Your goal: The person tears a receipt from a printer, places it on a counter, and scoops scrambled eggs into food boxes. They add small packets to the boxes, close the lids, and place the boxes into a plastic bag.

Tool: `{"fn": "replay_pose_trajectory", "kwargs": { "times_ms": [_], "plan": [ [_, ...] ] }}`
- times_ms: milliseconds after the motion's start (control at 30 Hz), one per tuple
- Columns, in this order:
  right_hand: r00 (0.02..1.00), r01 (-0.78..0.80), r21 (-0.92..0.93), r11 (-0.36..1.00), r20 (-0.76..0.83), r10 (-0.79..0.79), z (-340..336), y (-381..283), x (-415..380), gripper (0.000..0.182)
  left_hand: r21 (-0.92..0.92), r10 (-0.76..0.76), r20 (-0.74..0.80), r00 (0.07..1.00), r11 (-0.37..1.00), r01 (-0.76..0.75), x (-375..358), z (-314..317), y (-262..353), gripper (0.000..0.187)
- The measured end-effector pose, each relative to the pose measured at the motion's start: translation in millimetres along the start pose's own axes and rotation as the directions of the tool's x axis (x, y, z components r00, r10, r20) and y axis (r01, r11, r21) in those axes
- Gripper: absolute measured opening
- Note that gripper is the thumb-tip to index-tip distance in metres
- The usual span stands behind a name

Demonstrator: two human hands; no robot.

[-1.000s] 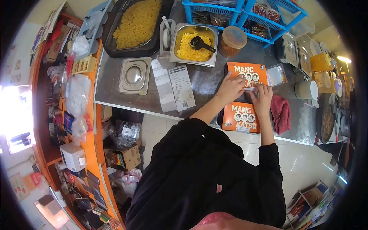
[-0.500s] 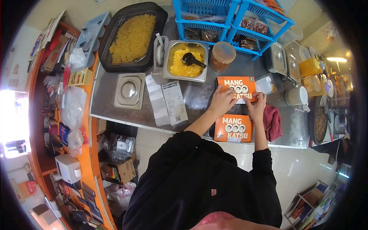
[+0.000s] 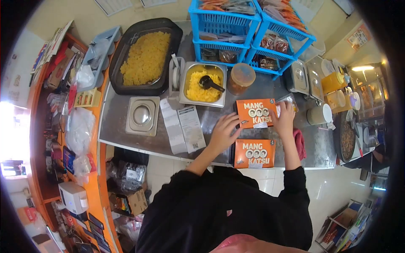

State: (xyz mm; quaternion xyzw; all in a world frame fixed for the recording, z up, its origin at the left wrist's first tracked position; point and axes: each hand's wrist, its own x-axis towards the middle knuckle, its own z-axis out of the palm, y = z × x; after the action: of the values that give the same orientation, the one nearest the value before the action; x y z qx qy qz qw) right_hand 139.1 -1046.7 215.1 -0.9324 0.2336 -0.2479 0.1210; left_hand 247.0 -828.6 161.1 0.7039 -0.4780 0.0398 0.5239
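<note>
Between the earlier frames and this one, I am seeing both hands shifting apart: they were pressing together over the lower edge of the upper orange box (image 3: 255, 108), and now they are flanking it from its two sides. The white label (image 3: 260, 125) at that box's near edge is showing plainly between them, where fingers were partly covering it before. My whole head view is also tilting, so the counter (image 3: 319, 147) is sitting lower in it and more of the blue rack (image 3: 225, 26) is appearing.

I am keeping both forearms reaching forward from the black sleeves. The left hand (image 3: 225, 133) is slanting in from the near left, back of the hand upward, its fingertips reaching the box's left edge. The right hand (image 3: 284, 120) is coming almost straight forward and lying over the box's right edge.

On the left, the fingers are spreading loosely, with the thumb standing well apart from them. On the right, the fingers are bending over the edge and the thumb is resting toward the printed top; I cannot tell whether they are gripping or only touching. The upper box is lying flat on the counter, just beyond the lower orange box (image 3: 254, 153), a narrow strip of metal separating them.
</note>
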Motion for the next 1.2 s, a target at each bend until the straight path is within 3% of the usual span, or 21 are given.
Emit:
{"fn": "replay_pose_trajectory", "kwargs": {
  "times_ms": [100,267,300,367,467,567,600,667,800,900,1000,1200],
  "plan": [
    [0.991,0.108,0.264,0.958,0.042,-0.123,-20.1,-60.3,67.2,0.019,0.049,-0.179,-0.101,0.979,0.982,0.185,-54.0,-35.7,-18.1,0.023],
    [0.914,0.225,0.119,0.967,0.318,-0.251,12.7,-107.1,159.2,0.022,0.276,-0.190,-0.391,0.900,0.909,0.312,-104.6,-97.3,-29.8,0.022],
    [0.894,0.275,0.140,0.951,0.326,-0.307,27.1,-106.7,175.2,0.024,0.339,-0.184,-0.424,0.887,0.876,0.344,-113.5,-112.7,-37.4,0.022],
    [0.844,0.376,0.177,0.910,0.340,-0.415,54.5,-105.2,203.0,0.029,0.254,-0.296,-0.581,0.758,0.819,0.514,-135.9,-129.1,-61.2,0.020],
    [0.871,0.437,0.235,0.868,0.129,-0.473,64.1,-122.8,223.3,0.033,0.109,-0.395,-0.643,0.656,0.801,0.589,-138.8,-147.2,-72.4,0.016],
    [0.876,0.395,0.236,0.888,0.195,-0.441,70.7,-128.3,235.6,0.038,0.123,-0.410,-0.630,0.660,0.786,0.606,-148.1,-142.2,-80.6,0.012],
    [0.865,0.413,0.194,0.890,0.223,-0.450,73.8,-128.8,234.3,0.039,0.189,-0.343,-0.625,0.702,0.805,0.562,-148.8,-139.7,-83.7,0.011],
    [0.842,0.451,0.113,0.885,0.276,-0.464,78.9,-131.8,227.4,0.040,0.186,-0.381,-0.612,0.693,0.782,0.594,-151.9,-138.8,-85.1,0.010],
    [0.872,0.460,-0.071,0.885,0.224,-0.435,86.0,-141.1,203.7,0.041,0.236,-0.355,-0.589,0.727,0.784,0.574,-150.4,-141.5,-87.4,0.010],
    [0.851,0.524,0.032,0.851,-0.027,-0.524,87.2,-124.4,194.9,0.032,0.244,-0.365,-0.580,0.729,0.776,0.582,-146.4,-142.8,-82.8,0.009],
    [0.918,0.385,0.175,0.906,0.032,-0.396,48.3,-116.2,182.2,0.026,0.272,-0.360,-0.559,0.747,0.771,0.576,-145.7,-143.8,-83.3,0.008],
    [0.935,0.263,0.171,0.950,0.196,-0.294,19.7,-105.3,167.8,0.019,0.305,-0.341,-0.550,0.763,0.768,0.563,-145.5,-142.4,-86.1,0.007]
  ]
}}
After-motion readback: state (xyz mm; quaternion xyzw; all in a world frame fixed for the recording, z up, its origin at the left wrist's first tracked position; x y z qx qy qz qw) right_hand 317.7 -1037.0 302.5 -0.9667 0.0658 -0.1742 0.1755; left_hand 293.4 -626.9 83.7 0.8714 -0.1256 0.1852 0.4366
